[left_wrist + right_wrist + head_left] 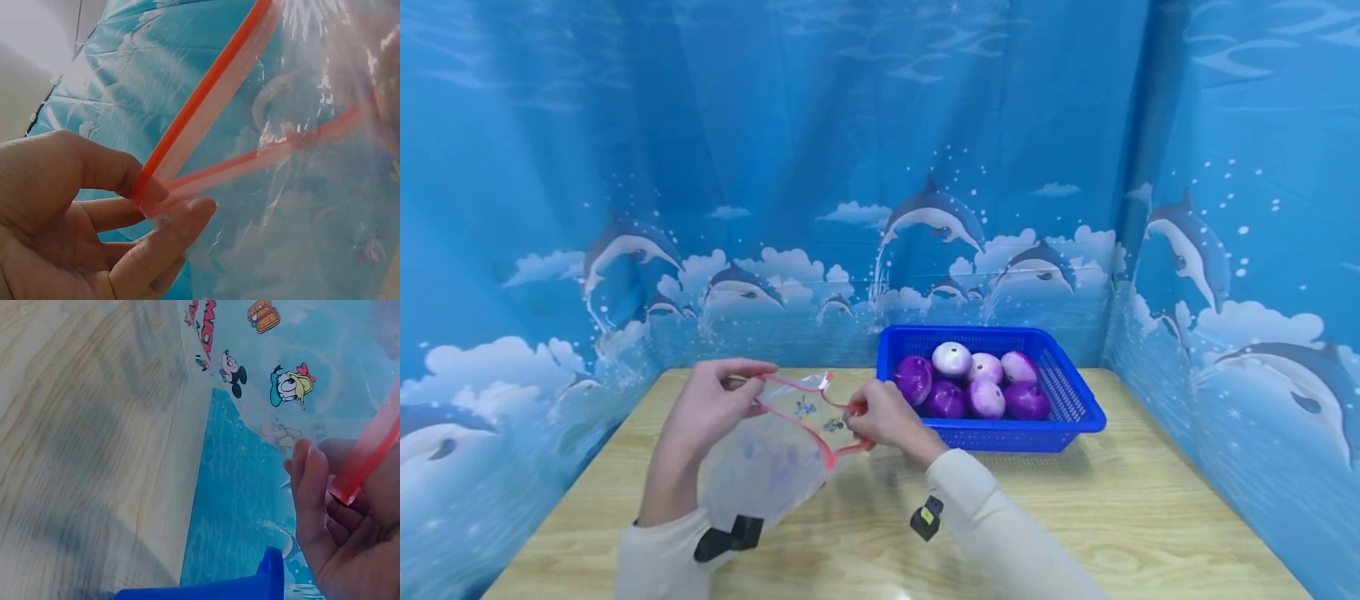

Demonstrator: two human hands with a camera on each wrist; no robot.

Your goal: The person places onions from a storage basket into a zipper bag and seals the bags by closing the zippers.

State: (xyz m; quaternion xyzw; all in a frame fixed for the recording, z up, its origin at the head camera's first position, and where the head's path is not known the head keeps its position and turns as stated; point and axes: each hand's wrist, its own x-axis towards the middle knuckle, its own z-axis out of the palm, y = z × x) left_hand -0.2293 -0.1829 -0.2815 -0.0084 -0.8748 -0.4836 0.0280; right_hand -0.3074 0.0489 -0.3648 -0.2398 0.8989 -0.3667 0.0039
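A clear zip bag with a red-edged mouth and cartoon prints is held up above the table, its mouth spread apart. My left hand pinches the left end of the red rim between thumb and fingers. At the other end, my right hand grips the rim with curled fingers, the red strip passing into them in the right wrist view. Printed cartoon figures show on the bag's side. Just right of the right hand stands a blue basket of purple onions.
The wooden table reaches forward to a blue curtain printed with dolphins, which also hangs at both sides. Black wrist devices sit on both sleeves. The basket's rim edges into the right wrist view.
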